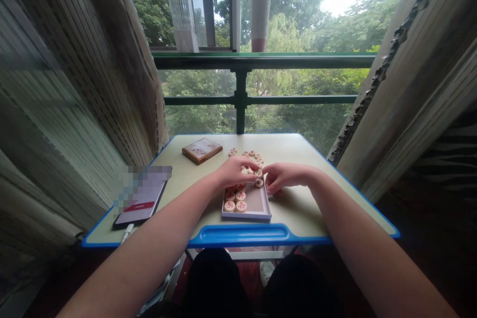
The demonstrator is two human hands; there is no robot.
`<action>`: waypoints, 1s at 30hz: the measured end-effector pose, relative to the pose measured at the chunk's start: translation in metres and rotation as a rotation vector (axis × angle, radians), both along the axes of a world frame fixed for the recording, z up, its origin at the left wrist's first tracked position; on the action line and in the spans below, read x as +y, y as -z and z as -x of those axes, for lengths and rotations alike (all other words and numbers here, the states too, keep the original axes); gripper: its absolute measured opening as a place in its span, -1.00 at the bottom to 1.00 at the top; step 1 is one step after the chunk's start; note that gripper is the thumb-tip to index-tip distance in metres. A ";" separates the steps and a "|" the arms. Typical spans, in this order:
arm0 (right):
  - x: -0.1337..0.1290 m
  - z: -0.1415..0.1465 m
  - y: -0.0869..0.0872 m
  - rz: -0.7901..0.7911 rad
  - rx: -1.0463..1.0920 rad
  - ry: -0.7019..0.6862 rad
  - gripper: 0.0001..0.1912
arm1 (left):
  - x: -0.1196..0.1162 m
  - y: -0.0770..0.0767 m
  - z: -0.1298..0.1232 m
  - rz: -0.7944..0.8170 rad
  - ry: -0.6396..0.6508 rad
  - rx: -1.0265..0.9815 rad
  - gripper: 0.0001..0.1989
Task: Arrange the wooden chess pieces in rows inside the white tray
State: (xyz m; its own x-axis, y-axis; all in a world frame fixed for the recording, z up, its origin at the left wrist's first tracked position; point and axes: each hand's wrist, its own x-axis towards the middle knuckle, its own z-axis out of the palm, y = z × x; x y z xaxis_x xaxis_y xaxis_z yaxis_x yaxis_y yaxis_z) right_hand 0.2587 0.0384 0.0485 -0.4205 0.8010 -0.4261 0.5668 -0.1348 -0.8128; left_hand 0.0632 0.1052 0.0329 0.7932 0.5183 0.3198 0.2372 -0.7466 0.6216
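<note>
My left hand [235,171] reaches over the shallow box [257,204], its thumb and fingers closed about a round wooden Chinese chess piece [258,173]. Just below that one, another piece [259,183] is at the box's right side. Red-marked chess pieces [241,206] lie in rows in the left part of the box, partly covered by my left hand. My right hand [285,176] is at the box's right wall with curled fingers, its index fingertip close to the pieces. What its fingers hold, if anything, is hidden.
Several loose chess pieces [252,153] lie beyond my hands. A brown square case [202,150] sits at the back left of the blue-edged table [309,218]. A phone [143,203] with a cable [127,232] lies at the left edge. A green railing [261,61] stands behind.
</note>
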 end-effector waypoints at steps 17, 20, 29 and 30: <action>-0.001 0.002 -0.005 0.009 -0.039 -0.030 -0.23 | 0.000 0.008 -0.003 -0.180 0.004 0.129 -0.74; 0.000 0.001 -0.004 -0.006 -0.052 -0.033 -0.23 | -0.001 0.007 -0.004 -0.187 -0.001 0.137 -0.74; -0.002 0.000 -0.004 0.006 -0.040 -0.009 -0.29 | -0.004 0.006 -0.005 -0.191 0.036 0.107 -0.82; -0.001 -0.001 -0.003 0.007 -0.039 -0.007 -0.29 | -0.004 0.006 -0.005 -0.189 0.036 0.103 -0.82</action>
State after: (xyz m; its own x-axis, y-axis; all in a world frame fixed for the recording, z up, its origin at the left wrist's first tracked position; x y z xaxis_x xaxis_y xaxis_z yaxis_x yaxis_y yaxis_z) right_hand 0.2594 0.0370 0.0517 -0.4090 0.7950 -0.4479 0.5988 -0.1366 -0.7892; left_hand 0.0679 0.1011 0.0267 0.8436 0.4271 0.3254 0.2628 -0.8570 0.4433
